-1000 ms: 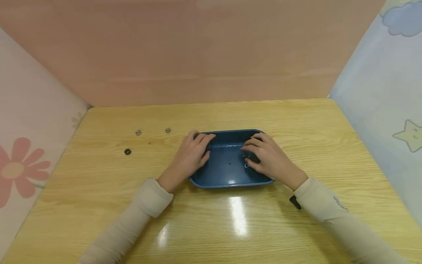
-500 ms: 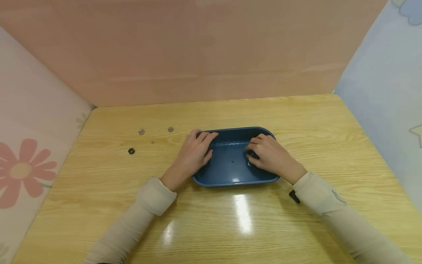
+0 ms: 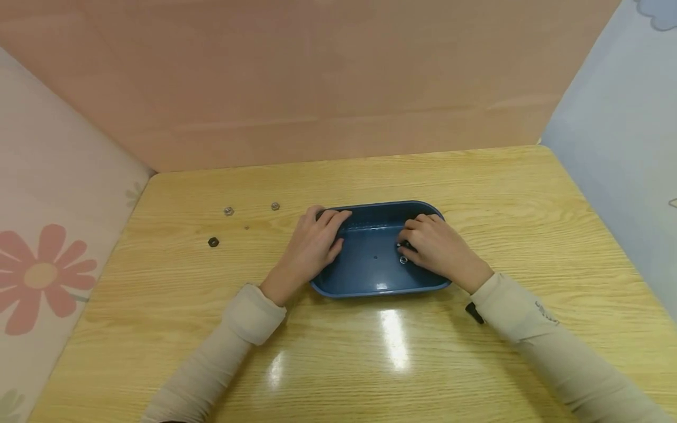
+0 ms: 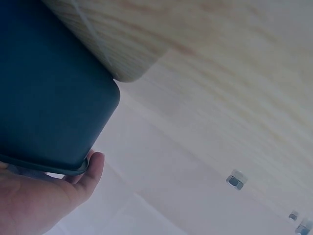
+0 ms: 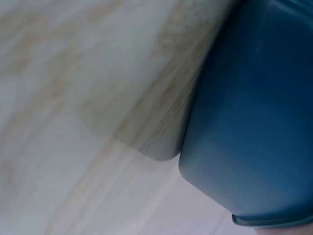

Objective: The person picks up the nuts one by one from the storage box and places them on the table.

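Head view: inside the blue rectangular plastic tray (image 3: 359, 273), the right hand (image 3: 436, 244) has drawn its fingers inward beside a silver metal nut (image 3: 404, 259).
Work thus centres within the tray; whether that hand holds anything I cannot tell, while the left hand (image 3: 314, 241) grips the left rim. Around: pinkish-tan wall (image 3: 317, 70), yellow wood-grain table (image 3: 518, 205), black hexagonal nut (image 3: 213, 242) at left.
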Action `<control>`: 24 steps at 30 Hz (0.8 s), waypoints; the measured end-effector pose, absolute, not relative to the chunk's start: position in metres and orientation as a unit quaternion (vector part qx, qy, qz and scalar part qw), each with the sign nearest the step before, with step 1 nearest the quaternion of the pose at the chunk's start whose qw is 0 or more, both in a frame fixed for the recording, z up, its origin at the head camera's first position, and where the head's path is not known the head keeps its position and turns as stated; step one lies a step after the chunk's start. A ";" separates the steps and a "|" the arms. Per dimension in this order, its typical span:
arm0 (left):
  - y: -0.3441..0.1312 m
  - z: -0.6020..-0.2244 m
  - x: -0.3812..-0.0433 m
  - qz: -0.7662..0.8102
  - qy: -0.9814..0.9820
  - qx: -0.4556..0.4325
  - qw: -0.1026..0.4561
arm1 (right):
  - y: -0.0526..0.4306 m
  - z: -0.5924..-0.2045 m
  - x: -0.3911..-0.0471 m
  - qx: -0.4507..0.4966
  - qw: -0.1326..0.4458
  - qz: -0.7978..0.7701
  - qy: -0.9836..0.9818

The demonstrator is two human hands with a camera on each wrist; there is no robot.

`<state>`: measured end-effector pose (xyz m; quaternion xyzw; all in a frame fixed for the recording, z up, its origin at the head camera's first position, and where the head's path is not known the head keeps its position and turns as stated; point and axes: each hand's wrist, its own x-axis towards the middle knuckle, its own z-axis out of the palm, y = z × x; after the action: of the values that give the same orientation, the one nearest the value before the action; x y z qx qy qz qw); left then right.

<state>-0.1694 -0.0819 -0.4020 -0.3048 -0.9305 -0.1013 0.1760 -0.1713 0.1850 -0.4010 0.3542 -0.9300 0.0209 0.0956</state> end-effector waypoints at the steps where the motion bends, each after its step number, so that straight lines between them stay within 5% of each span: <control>1: -0.082 -0.402 -0.169 -0.101 -0.931 -0.304 0.174 | 0.185 -0.401 -0.171 0.354 0.096 0.020 -0.930; 24: -0.081 -0.401 -0.168 -0.112 -0.937 -0.293 0.156 | 0.185 -0.397 -0.171 0.336 0.064 0.133 -0.930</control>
<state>-0.1685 -0.0811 -0.4013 -0.2929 -0.9367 -0.1119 0.1558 -0.1707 0.1851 -0.3968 0.3364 -0.9301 0.1333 0.0635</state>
